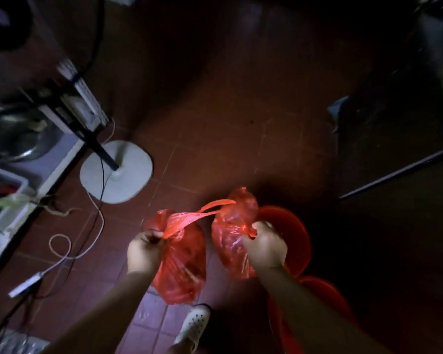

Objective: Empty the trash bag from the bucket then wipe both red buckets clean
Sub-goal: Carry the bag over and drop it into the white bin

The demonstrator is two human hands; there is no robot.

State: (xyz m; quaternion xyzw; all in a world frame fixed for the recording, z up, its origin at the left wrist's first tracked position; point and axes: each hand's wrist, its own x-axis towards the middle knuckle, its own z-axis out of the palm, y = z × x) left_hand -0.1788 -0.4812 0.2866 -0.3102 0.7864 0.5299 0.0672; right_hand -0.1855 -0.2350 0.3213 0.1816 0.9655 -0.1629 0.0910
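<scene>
Both hands are up over the floor: the left hand point(145, 251) pinches one gathered handle of the red trash bag point(183, 264), and the right hand point(266, 247) grips the bunched plastic on the other side. The bag hangs stretched between them, a handle loop arching across at twelve o'clock. One red bucket point(293, 233) stands just behind the right hand, at its three o'clock; a second red bucket point(325, 295) sits at five o'clock, under the right forearm. A white fan base point(120, 172) stands at ten o'clock.
</scene>
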